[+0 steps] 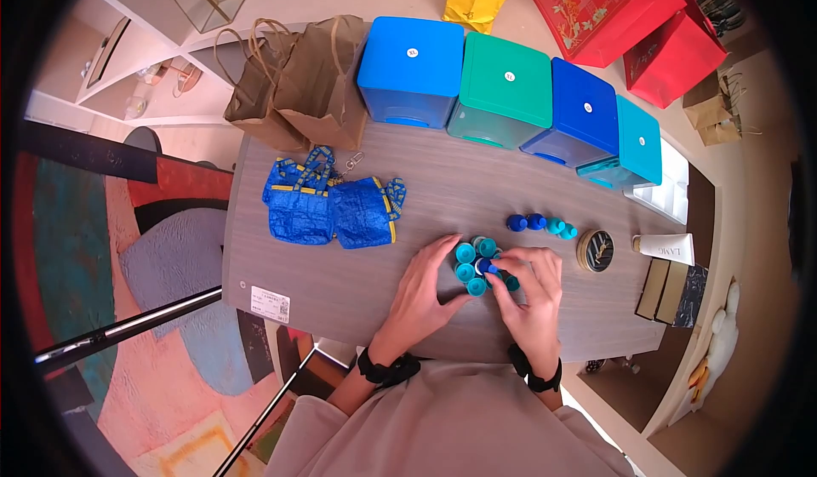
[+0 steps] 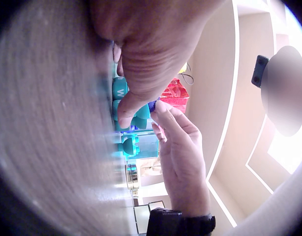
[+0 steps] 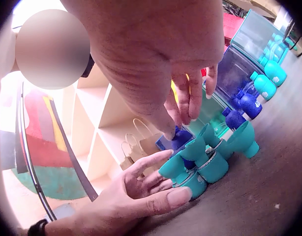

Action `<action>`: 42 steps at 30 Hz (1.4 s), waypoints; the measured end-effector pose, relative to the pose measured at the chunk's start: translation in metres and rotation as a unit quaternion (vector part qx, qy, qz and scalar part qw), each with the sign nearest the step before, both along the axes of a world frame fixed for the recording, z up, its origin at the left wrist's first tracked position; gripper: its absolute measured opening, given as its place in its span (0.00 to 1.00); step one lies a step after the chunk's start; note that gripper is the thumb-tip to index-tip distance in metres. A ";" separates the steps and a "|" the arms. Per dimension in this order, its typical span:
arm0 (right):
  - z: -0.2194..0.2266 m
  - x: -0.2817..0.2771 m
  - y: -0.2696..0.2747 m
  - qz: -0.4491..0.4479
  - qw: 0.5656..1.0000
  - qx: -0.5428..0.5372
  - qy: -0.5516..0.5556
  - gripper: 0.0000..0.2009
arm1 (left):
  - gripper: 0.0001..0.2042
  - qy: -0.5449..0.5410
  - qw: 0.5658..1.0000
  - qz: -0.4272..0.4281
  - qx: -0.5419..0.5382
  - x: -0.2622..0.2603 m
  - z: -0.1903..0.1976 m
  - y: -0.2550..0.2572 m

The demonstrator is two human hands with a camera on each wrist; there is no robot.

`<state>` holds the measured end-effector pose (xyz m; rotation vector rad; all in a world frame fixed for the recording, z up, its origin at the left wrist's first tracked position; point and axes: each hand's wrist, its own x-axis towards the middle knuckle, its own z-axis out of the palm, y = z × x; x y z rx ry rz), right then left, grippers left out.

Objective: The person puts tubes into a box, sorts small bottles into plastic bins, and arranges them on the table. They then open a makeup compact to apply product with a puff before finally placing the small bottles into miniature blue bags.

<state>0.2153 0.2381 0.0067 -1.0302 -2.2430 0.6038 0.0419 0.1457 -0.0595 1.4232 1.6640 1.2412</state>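
Note:
Several small teal cup-shaped pieces (image 1: pixel 465 272) stand in a tight ring on the table. Over the middle of the ring, my right hand (image 1: pixel 532 285) pinches a small dark blue bottle (image 1: pixel 483 266) between thumb and fingers. My left hand (image 1: pixel 417 285) curves around the ring's left side with its fingers extended. Its thumb (image 3: pixel 178 197) lies against a front teal piece in the right wrist view. Beyond the ring, two dark blue bottles (image 1: pixel 535 222) and two teal bottles (image 1: pixel 556 226) stand in a row.
Four lidded boxes line the back edge, from a blue one (image 1: pixel 412 64) to a teal one (image 1: pixel 638 141). Blue mini bags (image 1: pixel 332 209) and paper bags (image 1: pixel 319 77) are on the left. A round tin (image 1: pixel 595 251), a white tube (image 1: pixel 665 248) and a dark box (image 1: pixel 672 292) sit right.

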 end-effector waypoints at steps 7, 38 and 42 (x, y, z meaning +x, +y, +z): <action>-0.002 -0.001 -0.001 0.008 1.000 -0.002 -0.005 0.14 | 0.47 0.006 1.000 0.003 0.001 0.000 0.001 0.001; 0.000 0.010 -0.009 0.010 0.998 -0.049 0.026 0.20 | 0.47 -0.001 1.000 0.002 0.007 0.002 -0.009 -0.002; -0.014 0.031 -0.019 -0.050 0.992 -0.096 0.071 0.24 | 0.47 0.013 1.000 0.011 0.007 0.003 -0.007 -0.002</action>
